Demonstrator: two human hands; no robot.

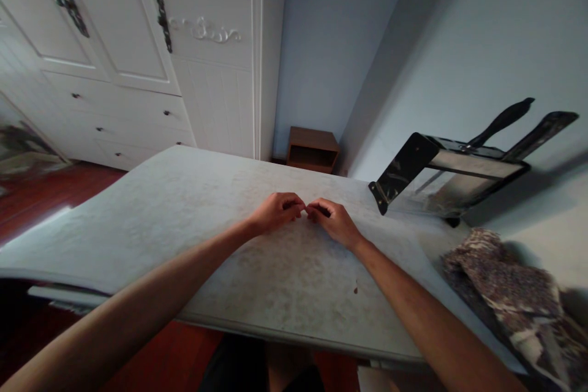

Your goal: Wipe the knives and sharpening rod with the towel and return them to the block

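Note:
My left hand [278,212] and my right hand [336,220] meet over the middle of the pale, mottled tabletop [193,208]. Their fingertips are pinched and almost touch each other. Whatever sits between the fingers is too small to make out; a whitish speck shows near the left fingertips. On the table to the right, inside my right forearm, lies a tiny dark reddish-brown bit [355,289].
A black-framed holder [404,165] with two dark handles stands at the table's right, against the wall. Nearer me on that side lies a bundled brown-and-white cloth [509,282]. Beyond the table are a white wardrobe [215,98] and a small brown cabinet [313,136].

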